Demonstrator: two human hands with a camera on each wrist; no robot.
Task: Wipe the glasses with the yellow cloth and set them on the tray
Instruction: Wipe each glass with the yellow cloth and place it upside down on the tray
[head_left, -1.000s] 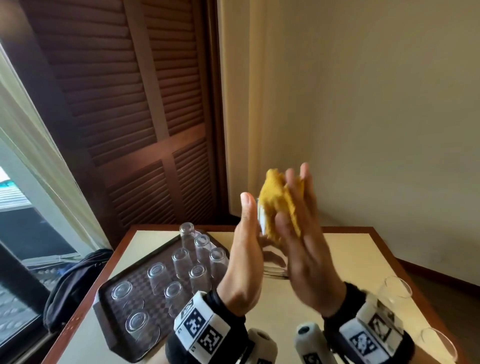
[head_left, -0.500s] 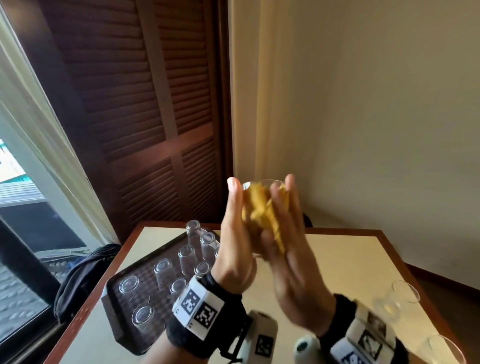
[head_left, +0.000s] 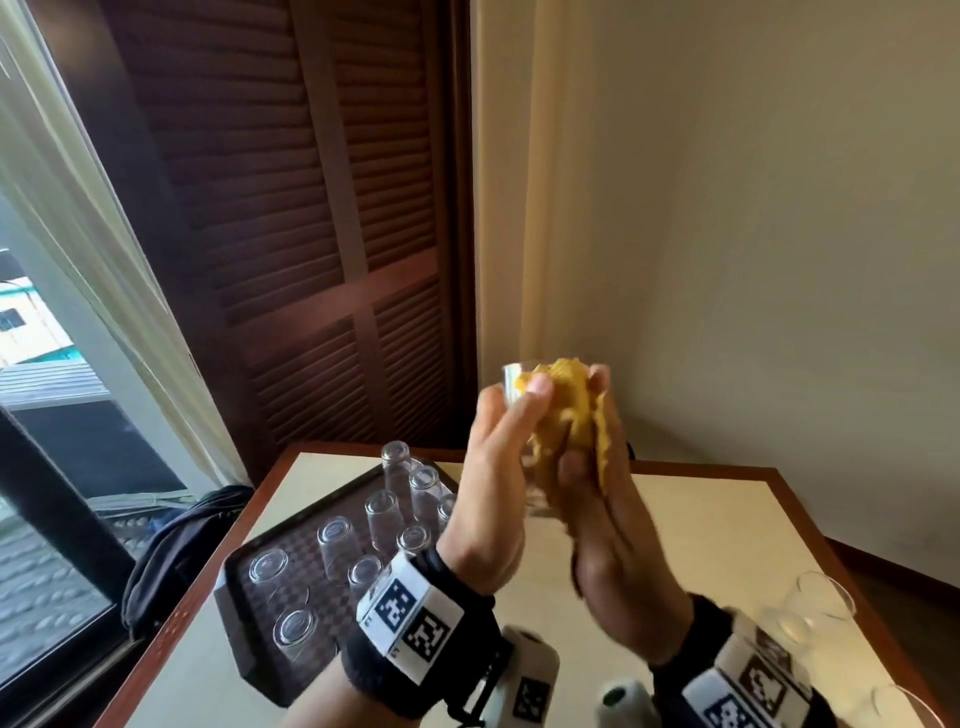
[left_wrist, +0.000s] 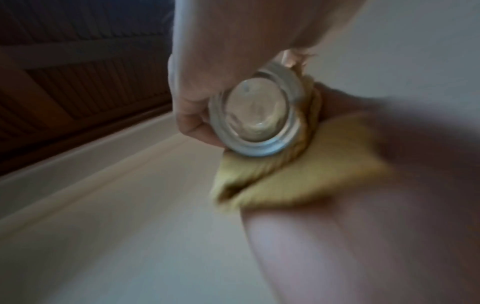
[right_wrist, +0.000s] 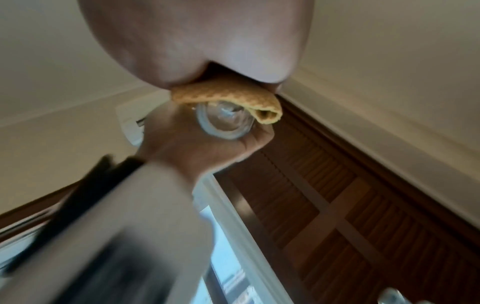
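The glass (head_left: 519, 387) is held up in the air, well above the table (head_left: 691, 525), and takes the tray (head_left: 236, 613) as reference: it is to the right of the tray and higher, clear of it. The left hand (head_left: 493, 499) grips the glass, fingers and thumb curled round its wall; the left wrist view shows the thick base (left_wrist: 255, 121) facing the camera with fingers wrapped at one side. The cloth (head_left: 569, 415) is bunched against the glass and reaches over its rim. The right hand (head_left: 613, 530) holds the cloth, pressed against the glass, with its fingers closed over the fabric; the right wrist view shows a fold of cloth (right_wrist: 228, 98) lying across the base.

Step in hand, as judged: wiping this glass, not yet placing.

On the tray stand a number of glasses (head_left: 382, 512), all upside down, in rows. To the right of the tray, at the table's near right edge, several more glasses (head_left: 823, 605) stand mouth up, apparently unwiped. A dark bag (head_left: 171, 540) lies left of the tray, off the table.

Next move, as judged: free the cloth from the glass, invert the glass, and lower it to a bare spot on the tray without striking its neighbours. A firm grip is needed, as smooth glass may slip.
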